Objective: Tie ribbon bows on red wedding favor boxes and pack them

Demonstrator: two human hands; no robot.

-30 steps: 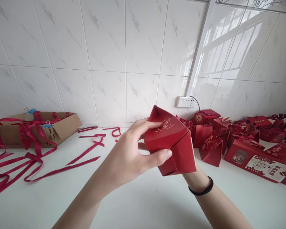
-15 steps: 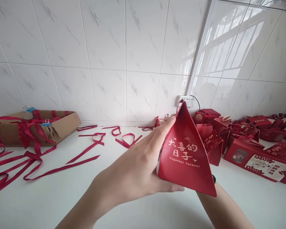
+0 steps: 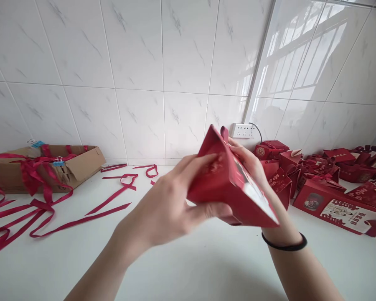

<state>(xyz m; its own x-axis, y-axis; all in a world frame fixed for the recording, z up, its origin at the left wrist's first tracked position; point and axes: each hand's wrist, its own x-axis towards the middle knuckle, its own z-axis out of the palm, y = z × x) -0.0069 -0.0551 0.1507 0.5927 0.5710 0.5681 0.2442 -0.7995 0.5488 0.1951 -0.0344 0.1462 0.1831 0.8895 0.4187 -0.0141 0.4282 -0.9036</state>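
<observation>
A red gift box (image 3: 216, 196) with a triangular end and a ribbon loop at its top is held tilted above the white table. My left hand (image 3: 175, 196) grips its near left end, with the thumb under the lower edge and the fingers on the red end panel. Behind the box, my right hand (image 3: 252, 165) holds its far right side; some of its fingers are hidden. A white printed panel shows on the box's right face. The right wrist wears a black band (image 3: 284, 246).
Cut red ribbons (image 3: 81, 221) lie at left beside an open cardboard box (image 3: 81, 169) draped with ribbon and clips. Several red gift boxes (image 3: 338, 209) crowd the right side. A power strip (image 3: 242, 131) is on the tiled wall.
The held box has turned, so its lettered end now faces left and its underside and printed side show. My right hand has come into view behind it.
</observation>
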